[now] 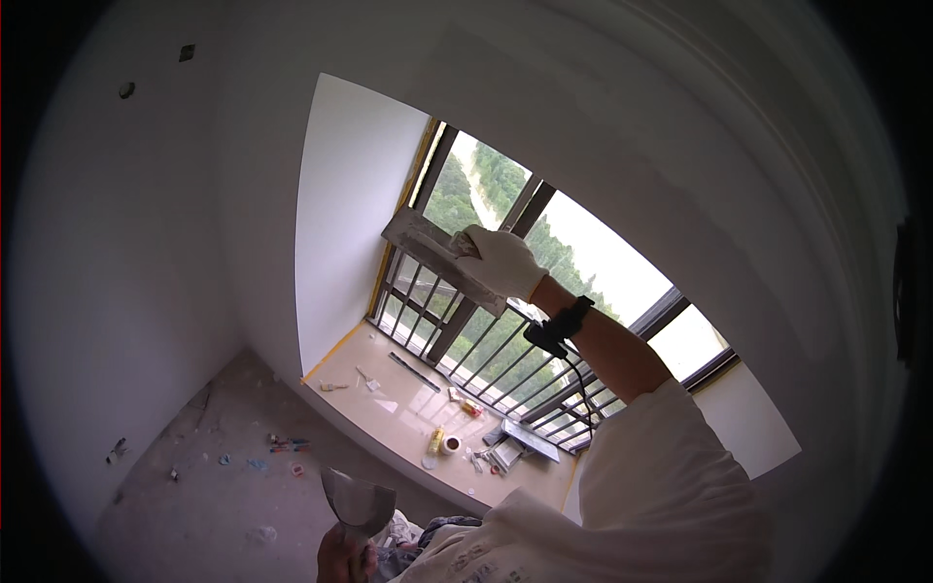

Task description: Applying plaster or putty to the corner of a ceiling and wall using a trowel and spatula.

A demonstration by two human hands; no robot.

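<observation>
A wide plastering trowel, its blade smeared with grey filler, was held up against the window frame, gripped by the person's gloved right hand at the end of a raised arm. A dark band with a trailing cable circled that wrist. Lower down, the bare left hand was clenched around the handle of a smaller putty knife, blade up. Beyond them, the window sill carried a tape roll and scattered tools, above a dusty concrete floor.
</observation>
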